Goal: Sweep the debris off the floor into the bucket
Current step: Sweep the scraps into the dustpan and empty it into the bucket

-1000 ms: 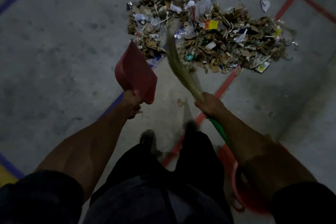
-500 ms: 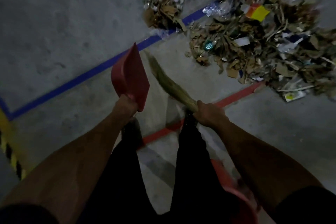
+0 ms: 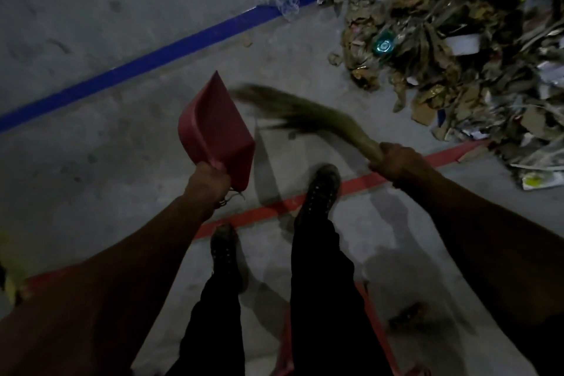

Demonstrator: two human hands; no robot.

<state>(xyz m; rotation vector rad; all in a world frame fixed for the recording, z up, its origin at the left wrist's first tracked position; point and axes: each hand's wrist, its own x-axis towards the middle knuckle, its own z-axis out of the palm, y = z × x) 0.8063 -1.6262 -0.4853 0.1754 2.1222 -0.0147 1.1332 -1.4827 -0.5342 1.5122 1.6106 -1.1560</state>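
Note:
A heap of debris [image 3: 457, 49], made of cardboard scraps, paper and plastic, lies on the grey floor at the upper right. My left hand [image 3: 209, 178] grips the handle of a red dustpan [image 3: 216, 128], held off the floor with its mouth pointing up and away. My right hand [image 3: 393, 162] holds a straw broom [image 3: 308, 114] at the base of its bristles; the blurred bristles point left towards the dustpan, short of the heap. Part of the red bucket [image 3: 375, 330] shows behind my right leg at the bottom.
A blue floor line [image 3: 152, 61] runs diagonally from left to upper right and a red line [image 3: 360, 183] crosses under my feet. My two dark shoes stand at the red line. A small scrap [image 3: 247, 41] lies apart from the heap.
The view has swung closer, pushing the heap to the upper right. The broom's bristles have swept left and lower, towards the dustpan. The dustpan stays raised in my left hand.

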